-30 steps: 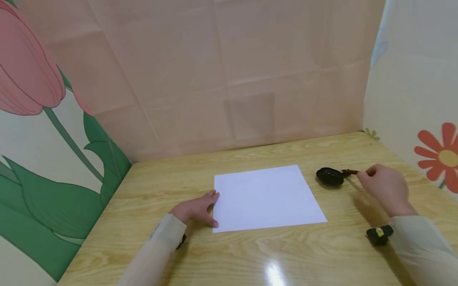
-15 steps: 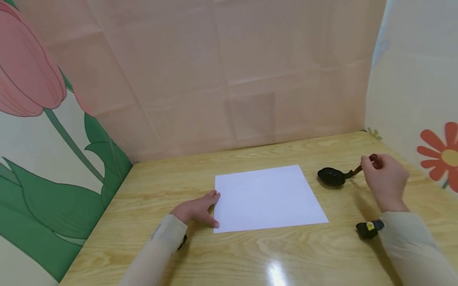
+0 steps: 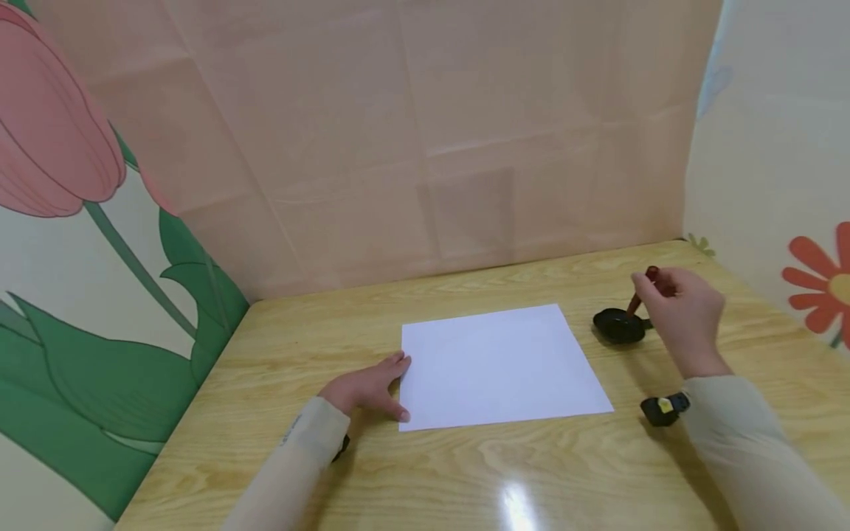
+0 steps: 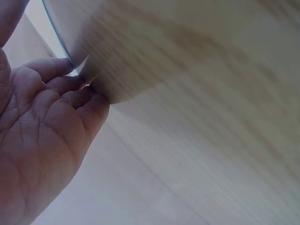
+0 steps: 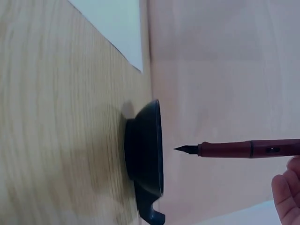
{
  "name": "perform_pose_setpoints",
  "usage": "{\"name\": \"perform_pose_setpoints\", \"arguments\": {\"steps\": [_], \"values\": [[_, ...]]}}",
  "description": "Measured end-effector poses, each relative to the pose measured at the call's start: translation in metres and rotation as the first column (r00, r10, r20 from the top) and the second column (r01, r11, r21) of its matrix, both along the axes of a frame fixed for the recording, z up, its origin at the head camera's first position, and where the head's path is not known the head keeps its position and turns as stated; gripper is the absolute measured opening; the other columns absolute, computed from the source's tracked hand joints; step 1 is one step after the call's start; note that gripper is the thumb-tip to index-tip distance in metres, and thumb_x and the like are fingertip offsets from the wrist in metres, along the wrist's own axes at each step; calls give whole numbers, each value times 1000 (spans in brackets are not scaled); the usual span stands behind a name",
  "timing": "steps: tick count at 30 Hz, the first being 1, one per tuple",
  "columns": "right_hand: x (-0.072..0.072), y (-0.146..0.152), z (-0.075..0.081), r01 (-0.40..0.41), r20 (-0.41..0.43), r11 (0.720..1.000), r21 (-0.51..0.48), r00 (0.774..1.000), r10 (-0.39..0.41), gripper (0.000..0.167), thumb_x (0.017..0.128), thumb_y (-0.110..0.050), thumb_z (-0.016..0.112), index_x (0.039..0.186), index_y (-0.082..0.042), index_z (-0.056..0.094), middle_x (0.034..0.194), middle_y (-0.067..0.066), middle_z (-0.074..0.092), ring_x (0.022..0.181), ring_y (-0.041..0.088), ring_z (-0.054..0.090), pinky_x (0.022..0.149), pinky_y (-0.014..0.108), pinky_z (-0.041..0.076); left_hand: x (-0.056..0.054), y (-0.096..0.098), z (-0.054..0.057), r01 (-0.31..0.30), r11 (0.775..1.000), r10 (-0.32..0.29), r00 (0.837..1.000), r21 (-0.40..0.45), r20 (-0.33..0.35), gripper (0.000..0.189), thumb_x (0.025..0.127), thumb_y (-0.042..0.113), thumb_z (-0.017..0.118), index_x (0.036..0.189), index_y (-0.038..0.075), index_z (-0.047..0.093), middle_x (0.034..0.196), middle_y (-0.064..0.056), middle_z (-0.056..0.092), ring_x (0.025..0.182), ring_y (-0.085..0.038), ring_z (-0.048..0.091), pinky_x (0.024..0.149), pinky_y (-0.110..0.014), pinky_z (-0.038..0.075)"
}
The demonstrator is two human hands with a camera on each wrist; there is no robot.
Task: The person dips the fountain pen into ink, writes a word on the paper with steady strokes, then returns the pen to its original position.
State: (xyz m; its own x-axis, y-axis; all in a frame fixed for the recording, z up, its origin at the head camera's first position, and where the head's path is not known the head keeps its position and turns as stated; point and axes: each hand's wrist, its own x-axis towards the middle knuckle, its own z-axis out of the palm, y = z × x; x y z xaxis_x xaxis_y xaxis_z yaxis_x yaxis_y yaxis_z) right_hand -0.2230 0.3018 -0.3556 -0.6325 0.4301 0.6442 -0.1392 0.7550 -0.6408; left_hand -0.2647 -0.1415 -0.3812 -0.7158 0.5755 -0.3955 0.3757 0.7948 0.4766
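Nearest: the left sleeve (image 3: 288, 464) and right sleeve (image 3: 744, 442), both pale, reach in over the wood-grain table (image 3: 299, 339). A black device (image 3: 660, 411) with a yellow mark sits at the right cuff. A bright patch of glare shows on the table's near side.

Left hand (image 3: 364, 387): thumb and forefinger spread wide, tips at the left edge of the paper (image 3: 505, 369), thumb by its near corner. The hand grips nothing. Left wrist view gives the palm side, fingers slightly bent and close together; the thumb is mostly out of that view. The paper is blank, white, flat on the table.

Right hand (image 3: 690, 317): raised off the table, thumb and fingers closed in a pinch on the pen (image 3: 635, 301). Only some fingertips enter the right wrist view, at its edge; how the other fingers fold cannot be told. Pen dark red, black nib (image 5: 186, 149) bare, slanting down toward the dish (image 5: 144, 147). Nib over the dish's mouth, a gap between it and the rim.

Dish black, with a short curved handle, on the table to the right of the paper, near but apart.

Farthest: a creased pink cloth (image 3: 432, 147) behind the table.
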Motion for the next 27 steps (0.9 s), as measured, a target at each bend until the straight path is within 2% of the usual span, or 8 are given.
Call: {"name": "perform_pose_setpoints", "arguments": {"steps": [2,5,8,13,16,19,22,27], "values": [[-3,-1,-2,-16,14,1000,27,1000,16,28,85,-25,65,78,2,68,63,-8,61,58,-19,34,61,20,29,-1,1,0,9,1000,-9,1000,1,-5,101,75,33,77,148,4,15,156,-12,3,143,-26,4,113,-43,13],[-5,-3,-5,-35,61,997,67,998,31,30,85,-25,64,79,4,67,72,20,64,58,-19,32,64,26,30,-2,1,-1,11,1000,-11,1000,2,-5,100,75,34,77,148,5,15,156,-12,3,143,-26,4,113,-42,13],[-6,-4,-8,-49,95,995,84,995,41,31,86,-25,64,82,5,67,75,23,65,60,-9,42,65,31,31,-3,2,-1,7,1000,-7,1000,-5,-5,100,75,35,76,149,6,15,156,-11,3,143,-25,4,114,-42,12],[-7,-7,-13,-47,99,995,91,994,38,30,86,-24,63,82,6,66,74,23,65,63,23,53,64,33,31,-2,1,-2,-10,999,10,1000,-35,-1,99,75,35,76,149,8,15,156,-10,3,143,-24,4,114,-42,12],[-7,-7,-14,-51,113,995,89,993,40,31,86,-24,63,83,6,66,74,23,64,65,28,54,62,31,31,0,0,-2,-14,999,14,1000,-32,1,100,75,34,77,149,7,16,156,-10,4,143,-24,5,113,-43,12],[-7,-5,-14,-71,171,992,108,984,52,31,86,-25,63,81,5,64,71,21,63,64,29,54,58,32,33,1,0,-3,-17,1000,17,1000,-22,3,100,74,34,77,149,8,15,156,-9,3,143,-24,4,113,-43,12],[-5,-2,-13,-99,276,985,141,960,57,30,85,-26,62,77,3,62,67,18,62,59,28,52,53,31,33,0,0,-5,-15,1000,15,1000,-18,3,100,75,35,76,149,8,15,156,-8,3,143,-23,3,113,-43,12],[-5,2,-12,-179,466,973,144,880,93,29,86,-25,62,76,2,59,65,14,61,56,25,49,49,29,32,-1,0,-4,-11,1000,11,1000,-11,2,100,75,34,77,149,7,15,156,-9,3,143,-24,3,113,-43,12]]}}
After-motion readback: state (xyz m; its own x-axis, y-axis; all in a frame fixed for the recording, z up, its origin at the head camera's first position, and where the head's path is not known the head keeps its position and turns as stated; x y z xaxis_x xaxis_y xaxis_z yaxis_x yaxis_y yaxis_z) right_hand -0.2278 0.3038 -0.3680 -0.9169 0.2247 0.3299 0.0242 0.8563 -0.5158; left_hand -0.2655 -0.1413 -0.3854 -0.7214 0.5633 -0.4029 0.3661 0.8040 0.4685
